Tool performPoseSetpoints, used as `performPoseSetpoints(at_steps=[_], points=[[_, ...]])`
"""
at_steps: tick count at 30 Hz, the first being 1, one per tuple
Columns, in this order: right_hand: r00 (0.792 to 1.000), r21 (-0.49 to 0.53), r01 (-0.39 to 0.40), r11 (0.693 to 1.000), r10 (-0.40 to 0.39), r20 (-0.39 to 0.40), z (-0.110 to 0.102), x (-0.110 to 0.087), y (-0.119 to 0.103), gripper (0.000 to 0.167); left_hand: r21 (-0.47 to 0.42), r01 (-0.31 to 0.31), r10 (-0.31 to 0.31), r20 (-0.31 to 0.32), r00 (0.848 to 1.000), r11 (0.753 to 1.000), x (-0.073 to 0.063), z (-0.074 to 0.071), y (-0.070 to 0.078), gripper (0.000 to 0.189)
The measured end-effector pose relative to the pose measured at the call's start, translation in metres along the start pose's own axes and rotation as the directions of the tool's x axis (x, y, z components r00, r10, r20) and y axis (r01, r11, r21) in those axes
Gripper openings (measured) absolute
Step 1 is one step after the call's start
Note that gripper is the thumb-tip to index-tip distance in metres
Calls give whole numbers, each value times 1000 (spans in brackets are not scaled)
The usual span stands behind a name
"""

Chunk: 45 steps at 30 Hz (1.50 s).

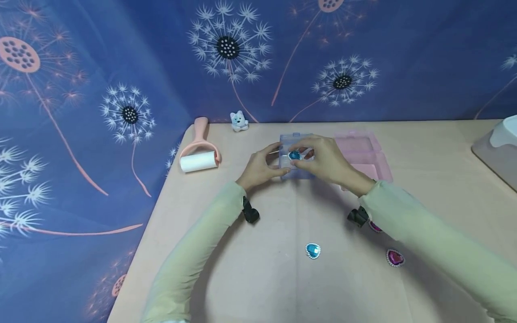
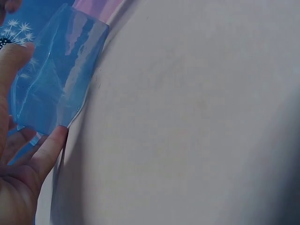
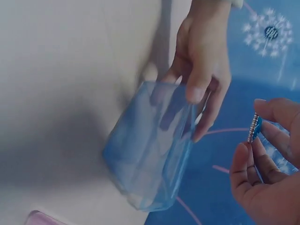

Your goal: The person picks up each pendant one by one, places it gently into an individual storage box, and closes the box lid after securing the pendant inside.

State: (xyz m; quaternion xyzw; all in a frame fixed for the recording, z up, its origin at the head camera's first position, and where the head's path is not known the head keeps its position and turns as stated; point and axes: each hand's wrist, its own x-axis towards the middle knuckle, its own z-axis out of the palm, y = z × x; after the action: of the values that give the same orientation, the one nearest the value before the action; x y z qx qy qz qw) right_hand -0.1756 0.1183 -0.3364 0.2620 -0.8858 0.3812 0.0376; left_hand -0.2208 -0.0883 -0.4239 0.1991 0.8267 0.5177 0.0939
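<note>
The left hand point(image 1: 258, 169) grips a translucent blue plastic box point(image 3: 150, 145) by its side, thumb and fingers around the edge. The right hand point(image 1: 325, 159) pinches a blue faceted gem with a beaded silver rim point(image 1: 295, 155) between thumb and fingertips, in front of the box in the head view. A translucent pink plastic case point(image 1: 357, 148) sits just right of it; a second blue gem point(image 1: 313, 250) and a magenta heart-shaped gem point(image 1: 395, 258) lie nearer the person on the pale tabletop point(image 1: 258, 269).

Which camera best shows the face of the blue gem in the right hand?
Head view: the blue gem pinched in the right hand faces the camera. The right wrist view is closer but nearly edge-on; the left wrist view doesn't show it.
</note>
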Motion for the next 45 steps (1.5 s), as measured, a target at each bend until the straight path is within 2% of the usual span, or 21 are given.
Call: performPoseSetpoints(at_steps=[6, 8, 11, 13, 15, 22, 33, 37, 43, 45], points=[[998, -48, -32, 998, 35, 53, 6, 21, 13, 28, -18, 35, -34, 14, 999, 999, -2, -2, 3, 85], [997, -55, -40, 998, 43, 67, 9, 26, 18, 27, -13, 30, -29, 22, 999, 999, -6, -4, 14, 83], [994, -65, -58, 996, 64, 92, 14, 30, 24, 27, 1, 14, -14, 19, 1000, 1000, -6, -3, 15, 81], [991, -69, -69, 995, 76, 114, 18, 32, 27, 26, 8, 1, -1, 13, 1000, 1000, -5, -3, 12, 81], [985, -82, -80, 993, 91, 144, 21, 34, 30, 26, 6, -1, 1, 6, 1000, 1000, -1, -1, 2, 83], [964, -116, -101, 988, 126, 235, 27, 39, 40, 25, -17, 10, -9, 15, 1000, 1000, 0, 1, 1, 83], [957, -204, -21, 979, 79, 279, 39, 45, 46, 20, -18, -2, 2, 10, 1000, 1000, -2, 0, 0, 83], [952, -243, -37, 969, 108, 287, 41, 46, 44, 13, -31, 13, -12, 20, 1000, 999, -4, 1, 7, 83], [951, -240, -80, 967, 146, 272, 45, 47, 43, 8, -43, 27, -25, 47, 999, 999, -13, -4, 30, 81], [953, -240, -85, 967, 150, 264, 47, 47, 42, 8, -55, 31, -29, 48, 998, 998, -15, -6, 33, 81]])
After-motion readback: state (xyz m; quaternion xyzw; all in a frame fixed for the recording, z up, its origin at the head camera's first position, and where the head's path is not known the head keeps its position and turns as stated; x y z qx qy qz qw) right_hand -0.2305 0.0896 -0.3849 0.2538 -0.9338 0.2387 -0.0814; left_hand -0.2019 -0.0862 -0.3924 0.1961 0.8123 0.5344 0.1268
